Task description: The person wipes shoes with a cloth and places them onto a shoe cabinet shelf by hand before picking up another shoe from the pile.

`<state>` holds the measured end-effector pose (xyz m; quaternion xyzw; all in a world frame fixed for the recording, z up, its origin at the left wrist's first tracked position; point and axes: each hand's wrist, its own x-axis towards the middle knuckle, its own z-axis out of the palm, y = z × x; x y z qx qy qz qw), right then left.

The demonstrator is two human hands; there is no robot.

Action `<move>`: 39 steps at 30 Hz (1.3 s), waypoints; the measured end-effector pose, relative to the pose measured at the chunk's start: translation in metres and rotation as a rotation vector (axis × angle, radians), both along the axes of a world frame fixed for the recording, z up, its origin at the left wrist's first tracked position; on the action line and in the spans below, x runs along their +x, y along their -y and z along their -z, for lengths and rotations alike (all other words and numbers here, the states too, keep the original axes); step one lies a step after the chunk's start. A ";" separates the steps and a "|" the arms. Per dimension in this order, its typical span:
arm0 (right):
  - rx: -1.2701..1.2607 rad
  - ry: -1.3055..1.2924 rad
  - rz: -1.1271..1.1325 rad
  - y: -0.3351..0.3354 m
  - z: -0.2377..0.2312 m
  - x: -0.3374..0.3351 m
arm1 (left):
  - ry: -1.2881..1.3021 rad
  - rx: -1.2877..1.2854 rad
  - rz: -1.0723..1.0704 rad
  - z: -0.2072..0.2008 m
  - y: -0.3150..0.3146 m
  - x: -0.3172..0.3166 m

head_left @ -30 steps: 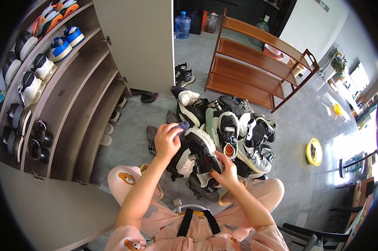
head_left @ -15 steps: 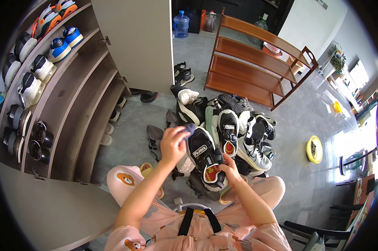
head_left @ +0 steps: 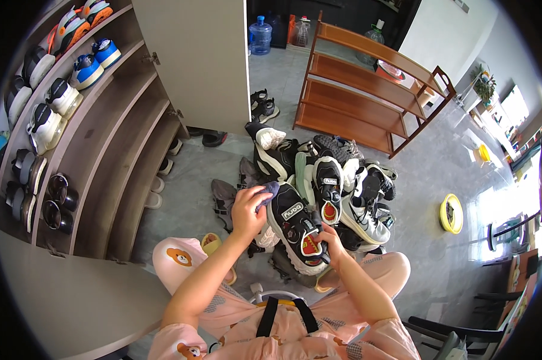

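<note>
A lettered label [head_left: 292, 210] sits on the nearer black shoe [head_left: 297, 227], a similar patch [head_left: 329, 181] on the farther shoe [head_left: 327, 193].

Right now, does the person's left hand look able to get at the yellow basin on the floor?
Probably not. The left hand holds a dark cloth, and the yellow basin stands far to the right, beyond the right forearm and right knee.

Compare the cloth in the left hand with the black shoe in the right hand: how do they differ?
The cloth is dark purplish grey, while the black shoe has a white sole edge and a red insole. The visible part of the cloth is much smaller than the shoe. The cloth is bunched in the left hand; the shoe is gripped near its opening by the right hand. Both are hand-held.
</note>
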<state>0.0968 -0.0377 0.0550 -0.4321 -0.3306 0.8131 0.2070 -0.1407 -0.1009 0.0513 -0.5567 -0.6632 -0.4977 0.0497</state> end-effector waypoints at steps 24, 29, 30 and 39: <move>0.382 0.125 0.181 -0.038 0.065 -0.024 | 0.409 -0.103 0.129 0.030 0.003 0.023; 0.645 0.270 -0.002 -0.041 0.129 -0.046 | 0.860 -0.160 0.063 0.057 -0.009 -0.011; 0.620 0.354 -0.009 -0.038 0.136 -0.054 | 0.859 -0.164 0.062 0.058 -0.007 -0.010; 0.882 1.107 -0.427 -0.046 0.124 -0.056 | 0.819 -0.183 0.092 0.052 -0.008 -0.009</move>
